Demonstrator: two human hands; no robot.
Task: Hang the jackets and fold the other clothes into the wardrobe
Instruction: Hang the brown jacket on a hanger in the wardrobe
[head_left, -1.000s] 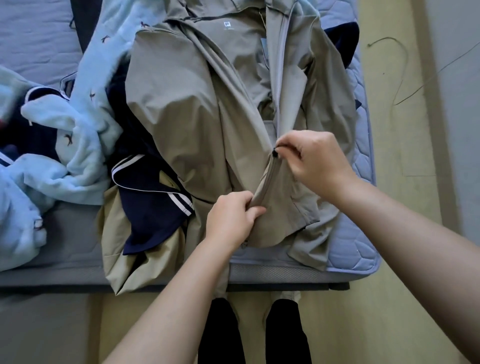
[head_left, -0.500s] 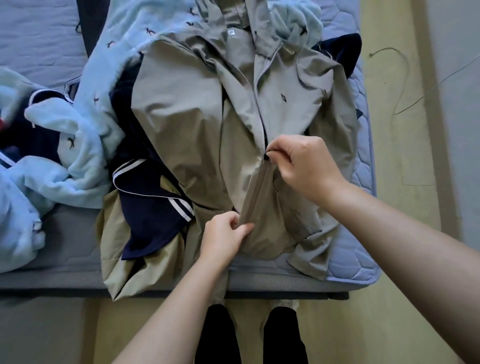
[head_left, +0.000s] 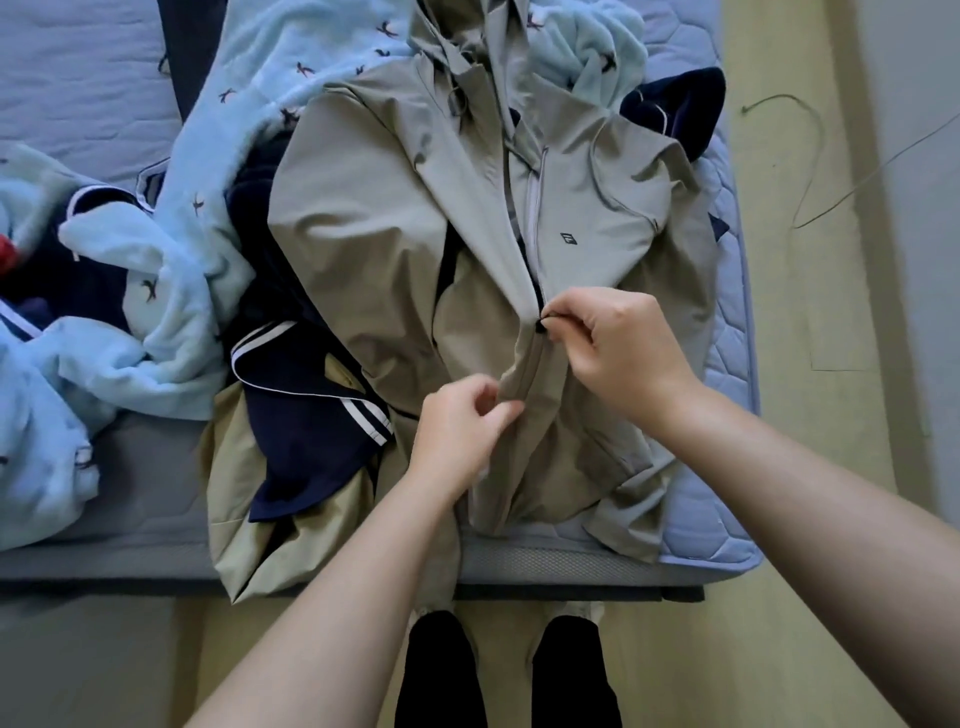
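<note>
On bed (head_left: 733, 332), L hand (head_left: 457, 431) pinches jacket (head_left: 363, 249) front, R hand (head_left: 618, 353) zip pull (head_left: 543, 325); fleece (head_left: 171, 291) alongside.

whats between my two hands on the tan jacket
Head view: a raised fold of the tan jacket with its closed zipper stretch runs between left hand and right hand.

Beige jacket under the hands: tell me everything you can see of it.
The beige jacket is thin, smooth, creased shell fabric with a hood at the top and a small dark logo on the chest. It lies front up on the bed, over a navy garment and light-blue fleece, hem at the mattress edge. Its front zip is closed below the dark pull and open above. The right hand pinches the pull; the left hand pinches the fabric beside the zip lower down.
</note>
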